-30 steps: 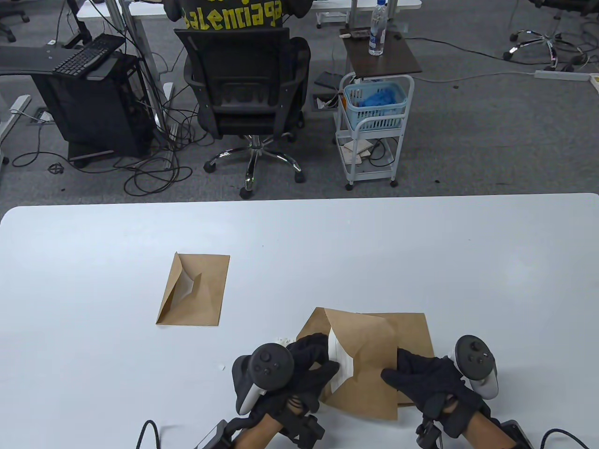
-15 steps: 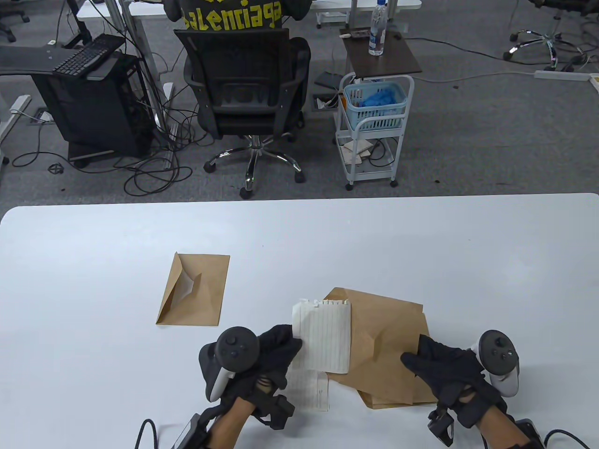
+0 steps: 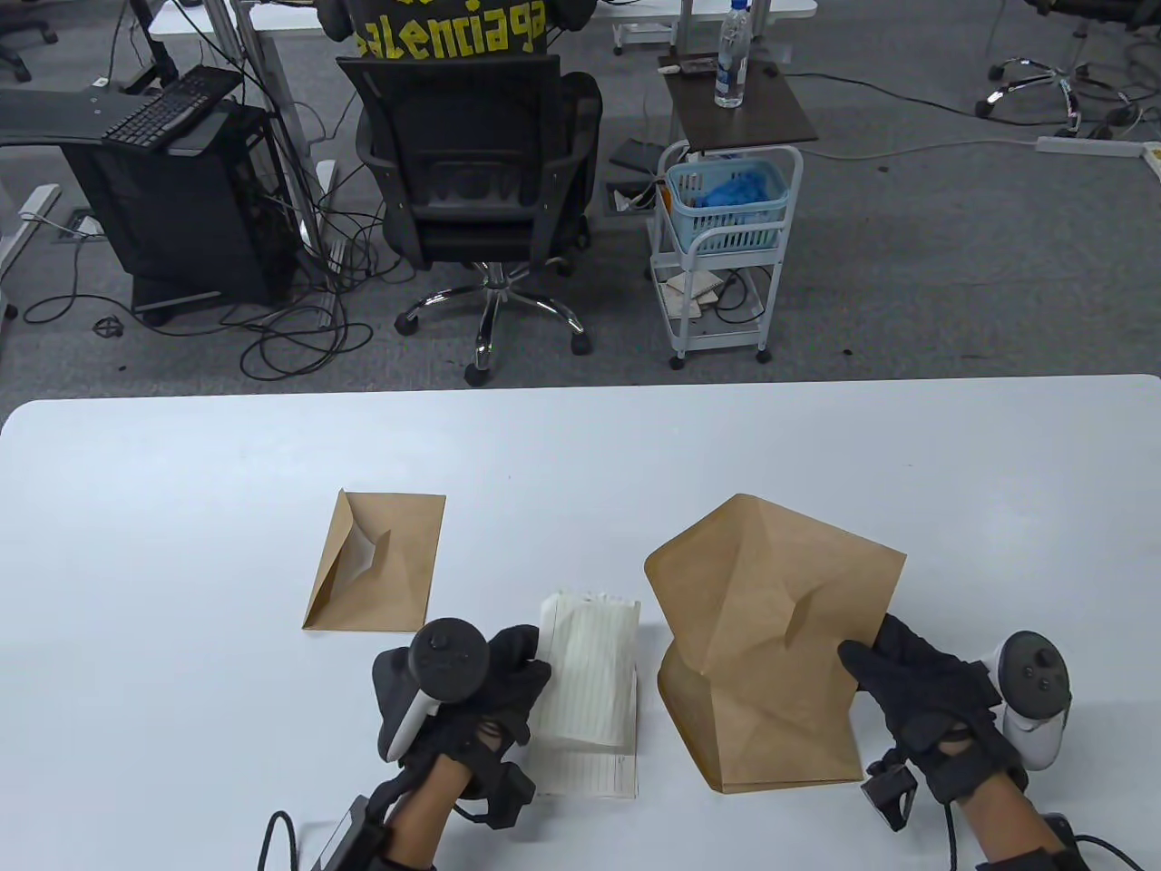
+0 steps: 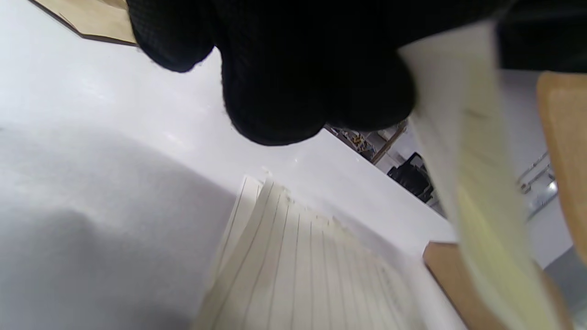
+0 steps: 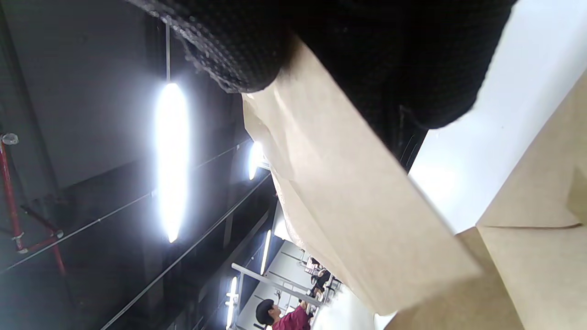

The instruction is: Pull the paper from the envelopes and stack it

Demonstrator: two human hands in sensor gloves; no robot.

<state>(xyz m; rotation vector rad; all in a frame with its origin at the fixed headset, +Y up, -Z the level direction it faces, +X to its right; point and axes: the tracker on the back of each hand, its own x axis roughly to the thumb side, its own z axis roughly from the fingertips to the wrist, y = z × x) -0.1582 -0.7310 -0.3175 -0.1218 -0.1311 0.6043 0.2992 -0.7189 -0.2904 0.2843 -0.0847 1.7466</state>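
My left hand (image 3: 508,667) holds a lined white sheet (image 3: 588,667) just above a lined sheet lying on the table (image 3: 590,771); in the left wrist view the held sheet (image 4: 477,174) hangs blurred above the lying paper (image 4: 312,275). My right hand (image 3: 893,676) grips a brown envelope (image 3: 771,617) by its right edge and holds it lifted and tilted; it also shows in the right wrist view (image 5: 348,197). Another brown envelope (image 3: 726,753) lies under it on the table. A third brown envelope (image 3: 376,562), flap open, lies to the left.
The white table (image 3: 181,472) ends at a far edge, with office floor beyond it. A black chair (image 3: 476,172), a white cart with a blue basket (image 3: 726,209) and a computer tower (image 3: 181,200) stand there, off the table.
My left hand pulled the lined sheet out of the envelope and carried it left and down over the lying paper. My right hand lifted the envelope up and to the right.
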